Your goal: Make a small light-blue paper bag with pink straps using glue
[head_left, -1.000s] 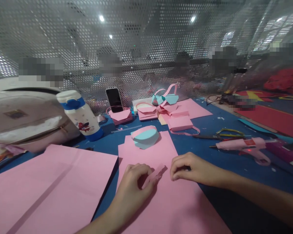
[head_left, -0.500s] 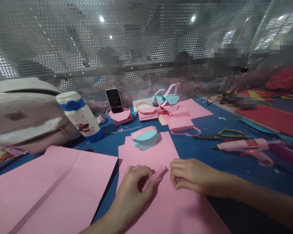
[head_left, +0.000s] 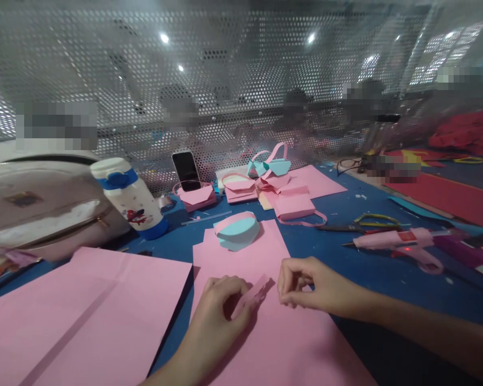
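Between the thumb and fingers of my left hand is a narrow pink paper strip, its far end pointing up and right. My right hand hovers just right of that end, thumb and fingertips pinched together; whatever they hold, if anything, is too small to make out. Both hands are over pink paper sheets in the middle of the table. Beyond them, on the sheets' far part, sits a small light-blue and pink folded paper piece.
At right lie a pink glue gun and scissors. Several small paper bags and a leaning phone stand at the back, before a perforated metal panel. A bottle, a backpack and more pink paper occupy the left.
My right hand has turned slightly, so its pinched thumb and fingers show more. The left hand keeps its grip on the strip. The whole view has shifted a little.
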The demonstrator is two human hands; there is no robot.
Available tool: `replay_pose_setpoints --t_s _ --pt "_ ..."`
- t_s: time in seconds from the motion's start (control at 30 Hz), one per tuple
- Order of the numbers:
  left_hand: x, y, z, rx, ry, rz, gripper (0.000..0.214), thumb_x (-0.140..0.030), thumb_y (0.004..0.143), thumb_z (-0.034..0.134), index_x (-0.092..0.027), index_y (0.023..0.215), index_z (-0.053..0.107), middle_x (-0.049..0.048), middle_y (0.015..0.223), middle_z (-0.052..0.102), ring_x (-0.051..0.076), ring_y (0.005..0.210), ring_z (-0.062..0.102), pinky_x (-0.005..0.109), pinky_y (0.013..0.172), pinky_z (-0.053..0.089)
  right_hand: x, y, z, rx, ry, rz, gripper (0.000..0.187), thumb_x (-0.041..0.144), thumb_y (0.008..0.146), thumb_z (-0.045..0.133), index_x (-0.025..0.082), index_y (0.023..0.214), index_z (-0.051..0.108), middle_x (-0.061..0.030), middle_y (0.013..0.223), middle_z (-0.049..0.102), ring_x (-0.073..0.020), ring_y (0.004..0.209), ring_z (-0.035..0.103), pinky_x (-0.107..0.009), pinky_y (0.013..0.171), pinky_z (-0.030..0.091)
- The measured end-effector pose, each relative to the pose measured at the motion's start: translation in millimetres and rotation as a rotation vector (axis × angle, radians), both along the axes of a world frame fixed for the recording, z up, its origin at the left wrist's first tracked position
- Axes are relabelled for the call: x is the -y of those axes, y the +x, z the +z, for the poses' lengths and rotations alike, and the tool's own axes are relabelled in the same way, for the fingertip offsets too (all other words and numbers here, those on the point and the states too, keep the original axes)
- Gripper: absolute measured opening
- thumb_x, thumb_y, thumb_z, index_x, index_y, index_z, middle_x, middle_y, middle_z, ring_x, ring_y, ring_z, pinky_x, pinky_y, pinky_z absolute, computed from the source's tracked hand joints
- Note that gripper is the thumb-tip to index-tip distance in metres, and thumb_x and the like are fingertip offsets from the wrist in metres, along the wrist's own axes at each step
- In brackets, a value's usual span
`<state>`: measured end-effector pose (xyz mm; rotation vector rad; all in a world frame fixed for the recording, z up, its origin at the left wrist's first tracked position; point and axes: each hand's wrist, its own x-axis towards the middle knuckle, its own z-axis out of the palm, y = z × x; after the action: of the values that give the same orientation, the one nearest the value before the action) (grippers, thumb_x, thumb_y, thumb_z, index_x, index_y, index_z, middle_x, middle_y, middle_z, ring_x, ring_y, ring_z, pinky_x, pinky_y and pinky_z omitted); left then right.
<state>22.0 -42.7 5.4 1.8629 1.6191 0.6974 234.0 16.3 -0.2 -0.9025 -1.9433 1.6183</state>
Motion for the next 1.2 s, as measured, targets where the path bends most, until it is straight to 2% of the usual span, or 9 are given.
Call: replay_pose_setpoints --t_s 0.13,0.33,0.53,0.83,0.97,1.2 --pt "-0.2 0.2 -0.6 0.024 0.008 -0.004 0.039 -0.045 0.092 0.053 -0.021 0.061 0.051 -0.0008 0.062 0.057 0.018 0.068 0.048 0.028 0.064 0.034 -3.7 0.1 1.1 0.030 0.009 -0.056 0.015 0.019 0.072 0.073 0.017 0.077 0.060 0.0001 0.076 0.068 -0.0108 0.064 0.059 -0.022 0.060 0.043" --pt "-0.5 -3.4 -3.9 0.064 -0.014 -0.018 0.029 -0.036 0.089 0.057 -0.021 0.065 0.057 0.0002 0.069 0.063 0.018 0.072 0.051 0.029 0.067 0.036 -5.3 0.7 -3.2 0.023 0.013 -0.052 0.015 0.018 0.071 0.074 0.017 0.084 0.066 0.0003 0.077 0.069 -0.0105 0.064 0.059 -0.021 0.060 0.044" --pt "-0.7 -5.8 -7.1 0.120 0.004 -0.045 0.021 -0.028 0.088 0.058 -0.021 0.068 0.060 0.0005 0.071 0.066 0.018 0.073 0.054 0.029 0.068 0.039 -4.3 -0.5 1.3 0.036 0.032 -0.061 0.006 0.016 0.069 0.075 0.016 0.074 0.071 -0.0014 0.078 0.070 -0.0116 0.066 0.060 -0.022 0.062 0.046" --pt "1.0 -5.8 -6.3 0.146 0.023 -0.026 0.019 -0.026 0.086 0.059 -0.022 0.069 0.063 0.0016 0.071 0.068 0.019 0.073 0.057 0.027 0.064 0.041 -5.4 0.1 -2.3 0.025 -0.046 -0.159 0.008 0.016 0.064 0.077 0.015 0.065 0.070 -0.0007 0.064 0.068 -0.0126 0.060 0.060 -0.024 0.059 0.047" --pt "0.7 -5.9 -5.1 0.150 0.012 -0.038 0.020 -0.027 0.087 0.059 -0.021 0.068 0.063 0.0015 0.071 0.067 0.019 0.072 0.057 0.027 0.064 0.041 -6.8 -0.8 -3.4 0.025 -0.086 -0.175 0.001 0.015 0.066 0.072 0.016 0.066 0.072 -0.0007 0.061 0.068 -0.0130 0.060 0.061 -0.022 0.056 0.044" --pt "0.3 -6.4 -7.7 0.133 0.001 -0.037 0.019 -0.026 0.087 0.058 -0.021 0.069 0.063 0.0012 0.071 0.067 0.019 0.074 0.055 0.028 0.067 0.038 -7.3 0.4 -4.4 -0.024 -0.101 -0.138 0.009 0.021 0.071 0.067 0.015 0.071 0.075 -0.0033 0.064 0.069 -0.0135 0.060 0.061 -0.022 0.053 0.040"
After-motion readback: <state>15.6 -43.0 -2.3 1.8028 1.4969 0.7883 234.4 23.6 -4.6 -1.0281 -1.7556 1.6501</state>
